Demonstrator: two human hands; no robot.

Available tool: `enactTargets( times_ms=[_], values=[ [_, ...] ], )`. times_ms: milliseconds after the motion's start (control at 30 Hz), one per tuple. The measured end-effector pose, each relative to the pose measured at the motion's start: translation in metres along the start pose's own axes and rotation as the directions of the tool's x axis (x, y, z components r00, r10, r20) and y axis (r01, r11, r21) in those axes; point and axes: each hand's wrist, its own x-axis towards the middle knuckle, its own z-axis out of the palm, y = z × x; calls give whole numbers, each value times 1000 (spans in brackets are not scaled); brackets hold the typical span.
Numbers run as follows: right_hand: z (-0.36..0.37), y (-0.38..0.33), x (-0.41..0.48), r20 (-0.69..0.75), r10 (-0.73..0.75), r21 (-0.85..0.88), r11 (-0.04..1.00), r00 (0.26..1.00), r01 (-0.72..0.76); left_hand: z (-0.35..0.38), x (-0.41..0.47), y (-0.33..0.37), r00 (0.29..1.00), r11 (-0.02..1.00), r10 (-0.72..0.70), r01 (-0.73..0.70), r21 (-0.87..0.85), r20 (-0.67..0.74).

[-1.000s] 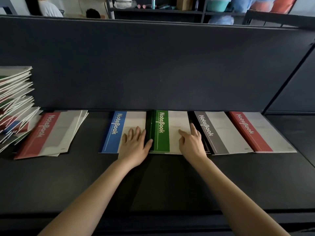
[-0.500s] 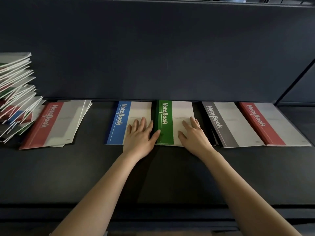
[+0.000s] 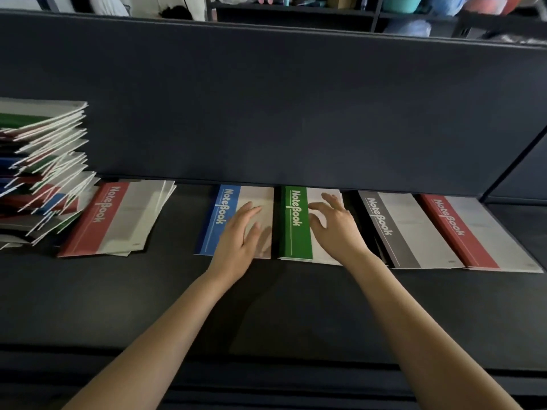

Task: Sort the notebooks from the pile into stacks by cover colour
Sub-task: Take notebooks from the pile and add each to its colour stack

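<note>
A tall untidy pile of mixed notebooks point(image 3: 41, 173) stands at the far left of the dark desk point(image 3: 266, 306). Along the back lie stacks: a red-striped one point(image 3: 118, 217) beside the pile, a blue one point(image 3: 220, 220), a green one point(image 3: 296, 223), a grey one point(image 3: 405, 229) and another red one point(image 3: 470, 232). My left hand point(image 3: 239, 235) lies over the blue stack's white part with straight fingers, blurred. My right hand point(image 3: 334, 223) hovers over the green stack's white part, fingers spread and loosely bent, holding nothing.
A dark partition wall point(image 3: 266, 99) rises right behind the stacks, and a side panel point(image 3: 521, 173) closes the right end. Shelves with coloured items point(image 3: 414, 13) show above the partition. Bare desk surface lies between me and the notebooks.
My left hand slid off the green stack's edge onto the blue stack. My right hand lifted from the green cover and spread its fingers. The camera tilted up.
</note>
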Motion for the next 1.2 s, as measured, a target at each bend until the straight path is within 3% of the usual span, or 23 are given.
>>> enactTargets(
  times_ms=[100, 333, 500, 633, 767, 867, 1000, 1200],
  values=[
    [15, -31, 6, 36, -102, 13, 995, 994, 101, -29, -12, -15, 993, 998, 65, -62, 33, -95],
    [84, -114, 16, 208, -327, 89, 945, 922, 315, -119, -43, -62, 954, 979, 47, 15, 201, -297],
    [126, -177, 21, 306, -407, 193, 912, 861, 363, -184, -76, -91, 904, 953, -84, 196, 231, -420],
    [154, -213, 25, 376, -348, 235, 932, 859, 275, -218, -89, -105, 856, 914, -268, 371, 162, -443],
    [176, -232, 28, 426, -270, 242, 954, 864, 179, -235, -85, -124, 867, 893, -363, 428, 138, -341],
    [186, -237, 27, 393, -228, 258, 957, 891, 131, -236, -76, -135, 897, 890, -371, 418, 183, -241],
    [197, -237, 20, 311, -218, 255, 957, 925, 140, -234, -59, -140, 901, 894, -333, 395, 211, -277],
    [197, -234, 27, 168, -54, 395, 919, 984, -17, -233, -42, -148, 921, 902, -324, 370, 222, -217]
  ],
)
